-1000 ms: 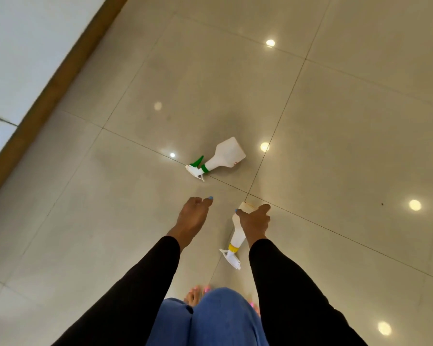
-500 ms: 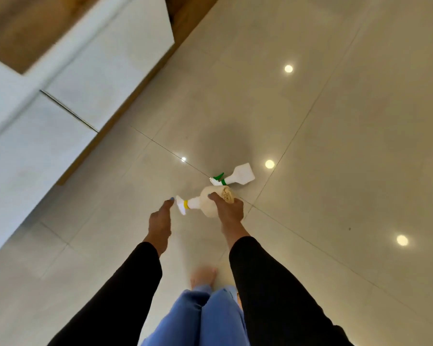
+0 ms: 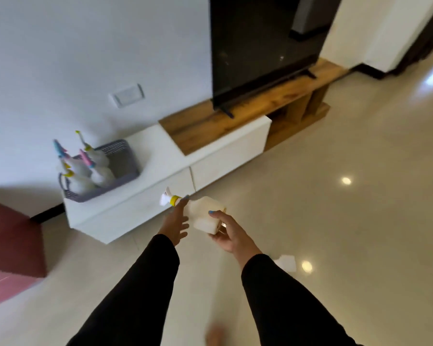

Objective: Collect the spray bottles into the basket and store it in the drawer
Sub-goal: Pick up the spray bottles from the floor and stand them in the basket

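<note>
Spray bottle in hand (image 3: 205,216): we find it held in the air between both hands, in front of the white cabinet.
Right hand (image 3: 229,237): fingers curled round the bottle's base end, thumb laid over the top; a firm hold.
Left hand (image 3: 176,224): fingers straight and slightly spread, tips touching the neck beside the yellow collar; steadying, not clasping.
Handling: we judge it light, stiff plastic with smooth walls, possibly slippery; not fragile. The waist or the neck below the trigger looks the surest place to grip.
Direction: long axis lies near level, nozzle pointing up-left toward the basket, base toward the right palm.
Basket (image 3: 125,168): grey, standing on the cabinet's left end, several bottles upright inside; well apart from the held bottle.
Cabinet (image 3: 218,156): drawer fronts appear closed.
Floor bottle (image 3: 285,263): one lies beyond the right sleeve, partly hidden.
</note>
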